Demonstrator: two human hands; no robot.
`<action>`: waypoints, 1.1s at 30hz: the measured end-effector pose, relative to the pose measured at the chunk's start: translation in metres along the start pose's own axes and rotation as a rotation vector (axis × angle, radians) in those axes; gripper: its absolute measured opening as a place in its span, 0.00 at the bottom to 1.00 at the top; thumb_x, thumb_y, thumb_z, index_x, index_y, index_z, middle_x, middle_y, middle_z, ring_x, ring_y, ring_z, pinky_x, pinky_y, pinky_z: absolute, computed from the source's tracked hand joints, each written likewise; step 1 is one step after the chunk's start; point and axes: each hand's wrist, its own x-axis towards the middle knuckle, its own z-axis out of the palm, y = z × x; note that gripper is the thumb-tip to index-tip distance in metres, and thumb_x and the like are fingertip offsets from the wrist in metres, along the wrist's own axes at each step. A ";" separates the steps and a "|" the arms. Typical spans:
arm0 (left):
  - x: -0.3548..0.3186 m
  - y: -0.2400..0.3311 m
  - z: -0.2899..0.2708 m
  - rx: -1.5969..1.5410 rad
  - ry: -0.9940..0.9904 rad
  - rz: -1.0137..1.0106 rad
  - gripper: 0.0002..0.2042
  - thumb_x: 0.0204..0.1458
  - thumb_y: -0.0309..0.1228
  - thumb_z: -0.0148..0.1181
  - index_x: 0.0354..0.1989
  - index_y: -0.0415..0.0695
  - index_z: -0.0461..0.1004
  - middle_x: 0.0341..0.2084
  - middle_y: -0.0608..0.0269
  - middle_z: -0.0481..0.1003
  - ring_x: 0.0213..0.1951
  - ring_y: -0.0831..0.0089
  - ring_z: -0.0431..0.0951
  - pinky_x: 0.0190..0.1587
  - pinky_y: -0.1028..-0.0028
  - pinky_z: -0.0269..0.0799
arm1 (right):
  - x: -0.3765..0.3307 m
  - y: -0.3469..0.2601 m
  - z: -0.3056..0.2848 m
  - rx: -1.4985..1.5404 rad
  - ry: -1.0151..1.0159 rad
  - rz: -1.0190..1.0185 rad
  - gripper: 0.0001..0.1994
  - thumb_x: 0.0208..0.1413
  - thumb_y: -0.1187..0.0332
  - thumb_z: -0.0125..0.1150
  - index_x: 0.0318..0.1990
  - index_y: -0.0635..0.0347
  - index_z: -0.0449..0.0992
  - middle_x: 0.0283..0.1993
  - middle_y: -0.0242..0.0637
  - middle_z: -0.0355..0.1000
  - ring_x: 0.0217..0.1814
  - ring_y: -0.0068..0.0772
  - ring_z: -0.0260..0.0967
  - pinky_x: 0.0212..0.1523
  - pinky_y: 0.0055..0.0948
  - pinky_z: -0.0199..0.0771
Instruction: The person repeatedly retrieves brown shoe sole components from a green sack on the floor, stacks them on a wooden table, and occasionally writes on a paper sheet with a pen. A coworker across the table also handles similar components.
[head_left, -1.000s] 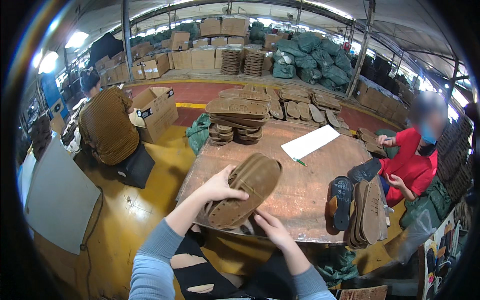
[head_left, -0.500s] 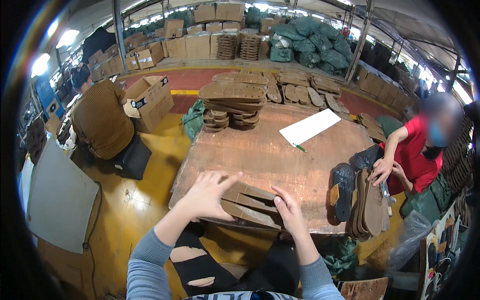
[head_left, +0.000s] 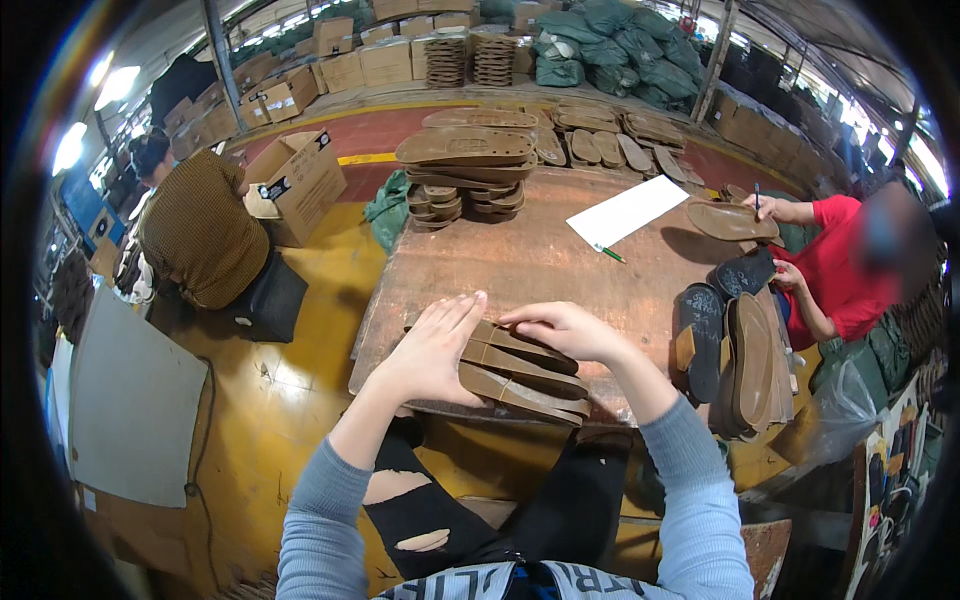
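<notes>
Several brown shoe soles (head_left: 528, 388) stand on edge, pressed together in a bundle, at the near edge of the wooden table (head_left: 490, 255). My left hand (head_left: 432, 348) spans the bundle's left end, its thumb on the near side and its fingers over the top. My right hand (head_left: 562, 330) lies along the far side toward the right end, fingers bent against the soles. Thin lines cross the soles' edges; whether these are marks or bands I cannot tell.
Stacked brown soles (head_left: 465, 150) rise at the table's far left. A white sheet (head_left: 628, 212) and a green pencil (head_left: 610, 254) lie mid-table. At the right, a co-worker in a red shirt (head_left: 838, 265) holds a sole (head_left: 735, 222) near black soles (head_left: 700, 340). Another person (head_left: 205, 230) sits left by a carton (head_left: 300, 190).
My right hand has moved from the bundle's right end to its far side. The bundle has turned slightly. The co-worker has lifted a sole and holds a pen over it.
</notes>
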 end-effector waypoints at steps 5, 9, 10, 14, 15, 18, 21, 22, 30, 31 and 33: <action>0.002 -0.005 0.001 0.005 0.008 0.052 0.61 0.29 0.56 0.75 0.70 0.35 0.48 0.62 0.40 0.61 0.65 0.46 0.58 0.69 0.54 0.50 | 0.029 0.007 -0.008 -0.099 -0.076 -0.107 0.09 0.57 0.64 0.64 0.43 0.55 0.80 0.43 0.37 0.75 0.42 0.32 0.74 0.44 0.31 0.75; 0.007 -0.009 -0.002 -0.032 0.019 0.074 0.57 0.28 0.56 0.75 0.68 0.39 0.55 0.55 0.46 0.65 0.60 0.49 0.62 0.65 0.55 0.54 | -0.001 -0.013 -0.045 -0.421 -0.180 -0.202 0.06 0.53 0.65 0.66 0.35 0.56 0.80 0.39 0.33 0.74 0.40 0.33 0.73 0.42 0.31 0.74; 0.008 -0.009 -0.002 -0.032 0.038 0.085 0.56 0.27 0.56 0.75 0.67 0.41 0.57 0.54 0.47 0.66 0.59 0.49 0.63 0.64 0.55 0.54 | -0.020 -0.021 -0.058 -0.434 -0.209 -0.118 0.06 0.52 0.65 0.66 0.34 0.55 0.81 0.36 0.33 0.75 0.38 0.34 0.74 0.42 0.31 0.74; 0.009 -0.011 0.001 -0.054 0.041 0.065 0.56 0.27 0.57 0.75 0.67 0.42 0.58 0.55 0.49 0.66 0.60 0.51 0.63 0.64 0.56 0.55 | -0.107 -0.046 -0.085 -0.524 -0.304 0.355 0.07 0.47 0.67 0.68 0.34 0.57 0.83 0.28 0.37 0.79 0.29 0.32 0.77 0.33 0.30 0.74; 0.010 -0.012 0.002 -0.049 0.040 0.054 0.56 0.27 0.58 0.75 0.67 0.42 0.57 0.55 0.48 0.66 0.60 0.51 0.63 0.64 0.56 0.55 | -0.120 -0.050 -0.086 -0.570 -0.303 0.486 0.05 0.44 0.67 0.68 0.31 0.51 0.84 0.28 0.37 0.79 0.31 0.37 0.78 0.34 0.32 0.76; 0.015 -0.014 0.004 -0.041 0.033 0.029 0.59 0.28 0.59 0.74 0.69 0.40 0.54 0.56 0.47 0.66 0.60 0.50 0.62 0.65 0.55 0.54 | -0.149 -0.073 -0.090 -0.849 -0.308 0.793 0.05 0.39 0.69 0.68 0.27 0.52 0.84 0.25 0.38 0.78 0.29 0.38 0.78 0.33 0.34 0.77; 0.019 -0.015 0.005 -0.050 0.038 0.019 0.61 0.28 0.60 0.74 0.70 0.38 0.51 0.57 0.45 0.65 0.60 0.49 0.62 0.66 0.55 0.53 | -0.144 -0.096 -0.096 -1.073 0.029 0.821 0.06 0.37 0.67 0.69 0.25 0.58 0.83 0.26 0.39 0.78 0.28 0.37 0.76 0.33 0.33 0.75; 0.019 -0.015 0.005 -0.049 0.045 0.029 0.61 0.28 0.60 0.74 0.70 0.37 0.51 0.57 0.44 0.65 0.60 0.49 0.62 0.66 0.55 0.53 | -0.133 -0.099 -0.094 -1.004 0.145 0.517 0.06 0.40 0.68 0.68 0.26 0.59 0.82 0.26 0.39 0.76 0.30 0.38 0.75 0.33 0.34 0.74; 0.018 -0.015 0.004 -0.029 -0.007 0.019 0.64 0.28 0.64 0.72 0.71 0.35 0.48 0.59 0.41 0.63 0.63 0.46 0.59 0.70 0.53 0.47 | 0.002 -0.054 -0.016 -0.687 0.190 -0.229 0.06 0.48 0.65 0.68 0.33 0.52 0.84 0.35 0.35 0.71 0.43 0.41 0.69 0.45 0.35 0.72; 0.018 -0.015 0.004 -0.025 -0.008 0.024 0.64 0.28 0.64 0.72 0.70 0.34 0.48 0.59 0.41 0.62 0.64 0.46 0.59 0.70 0.52 0.47 | 0.016 -0.050 -0.011 -0.668 0.160 -0.247 0.06 0.47 0.65 0.69 0.33 0.51 0.85 0.37 0.35 0.71 0.45 0.41 0.69 0.47 0.35 0.72; 0.018 -0.015 0.004 -0.019 -0.008 0.029 0.64 0.28 0.64 0.72 0.70 0.33 0.48 0.59 0.40 0.62 0.64 0.45 0.59 0.70 0.52 0.46 | 0.034 -0.044 -0.013 -0.604 0.065 -0.288 0.06 0.46 0.65 0.70 0.33 0.50 0.85 0.39 0.34 0.72 0.48 0.40 0.68 0.50 0.33 0.71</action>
